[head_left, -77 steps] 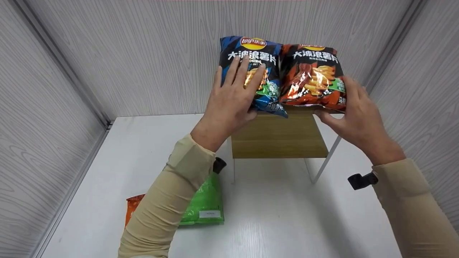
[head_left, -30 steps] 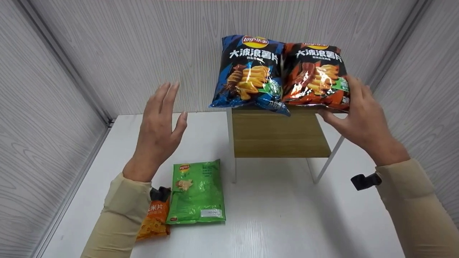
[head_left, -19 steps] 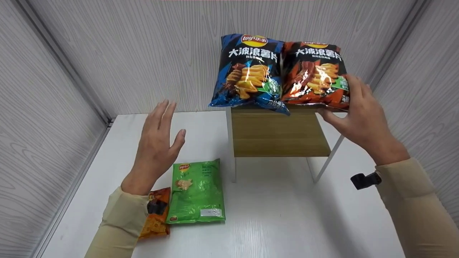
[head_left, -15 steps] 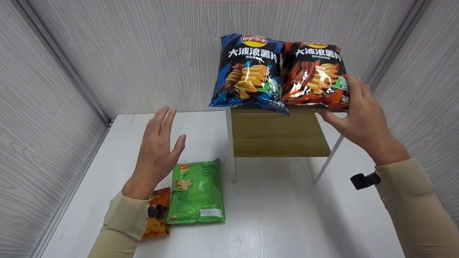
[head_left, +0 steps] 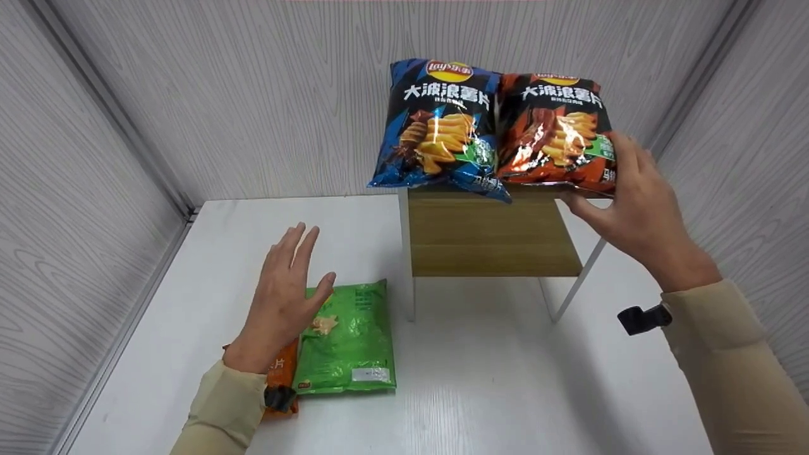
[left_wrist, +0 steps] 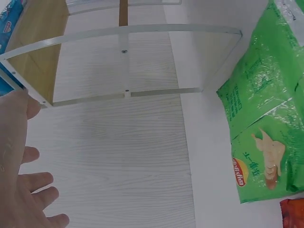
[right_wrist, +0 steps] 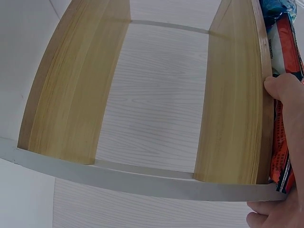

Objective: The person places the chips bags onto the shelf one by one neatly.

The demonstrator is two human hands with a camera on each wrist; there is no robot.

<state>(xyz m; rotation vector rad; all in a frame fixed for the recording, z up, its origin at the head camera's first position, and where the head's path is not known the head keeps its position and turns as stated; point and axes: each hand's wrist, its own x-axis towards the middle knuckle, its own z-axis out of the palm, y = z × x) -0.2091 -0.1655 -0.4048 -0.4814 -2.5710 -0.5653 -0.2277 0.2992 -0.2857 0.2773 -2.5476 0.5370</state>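
Observation:
My left hand point(head_left: 281, 303), fingers spread and holding nothing, hovers over the left part of a green chip bag point(head_left: 354, 341) and an orange snack bag point(head_left: 282, 373), partly hiding both. In the left wrist view the green bag lies to the right of that hand. My right hand point(head_left: 644, 208) grips the lower right corner of a red-and-black Lay's chip bag point(head_left: 550, 139), thumb at the front edge of the shelf rack's top board. Left of it, touching, a blue-and-black Lay's chip bag point(head_left: 442, 126) lies on top of the rack, its lower corner overhanging the front.
The small rack has a wooden lower board point(head_left: 493, 240) and thin pale metal legs point(head_left: 578, 281). It stands on a white tabletop point(head_left: 480, 392). Grey wood-grain panels point(head_left: 284, 95) enclose the back and both sides.
My left hand has come off the blue chip bag, swung left, and sunk toward the green and orange bags. My right hand has stayed at the red bag's corner.

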